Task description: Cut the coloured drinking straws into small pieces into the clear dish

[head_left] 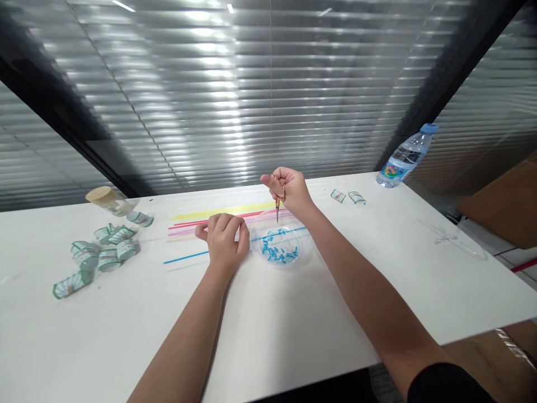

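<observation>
My right hand [291, 190] holds a small pair of scissors [277, 210] by its finger loops, the blades pointing down over a clear round bowl [305, 254]. Small cut blue pieces [277, 252] lie scattered in the bowl. At the bowl's left, my left hand [224, 238] is closed with bent fingers around a thin blue straw [184, 258]; the fingertips are hidden. The straw shows on both sides of the hand and crosses the bowl, below the scissor tips. Behind my hands lie yellow straws [205, 213], red straws [188, 224] and pink straws [184, 232].
Several green-and-white wrapped packets [109, 260] lie at the left by a jar [109, 201] with a tan lid. Two more small packets [338, 196] are at the back right. A water bottle [400, 162] stands near the corner; clear plastic [453, 239] lies right.
</observation>
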`<action>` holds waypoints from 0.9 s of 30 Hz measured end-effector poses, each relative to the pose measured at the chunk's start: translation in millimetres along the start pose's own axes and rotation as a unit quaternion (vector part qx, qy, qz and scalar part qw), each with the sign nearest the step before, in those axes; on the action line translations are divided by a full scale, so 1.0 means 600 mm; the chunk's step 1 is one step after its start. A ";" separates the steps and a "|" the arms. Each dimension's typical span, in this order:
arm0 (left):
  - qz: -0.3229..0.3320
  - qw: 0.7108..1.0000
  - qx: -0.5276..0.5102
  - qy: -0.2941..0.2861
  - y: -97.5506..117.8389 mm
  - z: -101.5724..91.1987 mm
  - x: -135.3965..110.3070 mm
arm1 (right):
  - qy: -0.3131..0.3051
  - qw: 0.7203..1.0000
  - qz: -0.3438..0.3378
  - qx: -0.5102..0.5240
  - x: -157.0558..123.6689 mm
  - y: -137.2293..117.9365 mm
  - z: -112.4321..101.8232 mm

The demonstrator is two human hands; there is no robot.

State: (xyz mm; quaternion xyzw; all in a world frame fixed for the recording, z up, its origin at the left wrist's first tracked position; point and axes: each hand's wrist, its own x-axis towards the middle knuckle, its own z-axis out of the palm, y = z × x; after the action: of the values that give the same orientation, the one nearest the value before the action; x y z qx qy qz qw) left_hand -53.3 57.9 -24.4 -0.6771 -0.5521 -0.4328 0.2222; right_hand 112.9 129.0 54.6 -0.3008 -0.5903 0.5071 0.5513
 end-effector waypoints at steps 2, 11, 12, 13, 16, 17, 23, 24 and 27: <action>0.003 1.000 0.002 0.003 0.000 0.000 0.000 | 0.004 1.000 -0.002 0.001 0.000 -0.001 0.001; -0.009 1.000 0.002 -0.010 0.000 0.000 0.000 | 0.034 0.999 -0.002 -0.004 0.001 -0.002 0.001; -0.007 1.000 0.003 -0.008 0.000 0.000 0.000 | 0.037 0.999 -0.003 0.000 0.001 -0.001 -0.001; -0.005 1.000 0.004 -0.007 0.000 0.000 0.000 | 0.038 0.999 -0.005 0.004 0.002 -0.001 -0.003; 0.002 1.000 0.003 0.001 0.000 0.000 0.000 | 0.032 0.999 -0.016 0.017 0.002 -0.004 -0.010; 0.002 1.000 0.001 0.001 0.000 0.000 -0.001 | 0.028 0.999 -0.020 0.020 0.001 -0.005 -0.011; -0.012 1.000 0.000 -0.010 0.000 0.001 -0.001 | 0.020 0.999 -0.025 0.027 -0.001 -0.006 -0.008; -0.012 1.000 0.001 -0.010 0.000 0.001 -0.001 | 0.020 0.999 -0.025 0.027 -0.001 -0.004 -0.005; -0.011 1.000 0.001 -0.012 0.001 0.001 0.000 | 0.016 0.999 -0.020 0.024 -0.002 0.001 0.002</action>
State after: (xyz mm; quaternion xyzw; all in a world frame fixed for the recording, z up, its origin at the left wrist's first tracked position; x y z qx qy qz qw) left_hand -52.9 58.0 -24.8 -0.6757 -0.5627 -0.4265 0.2119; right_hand 111.9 128.0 53.7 -0.2843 -0.5749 0.5049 0.5777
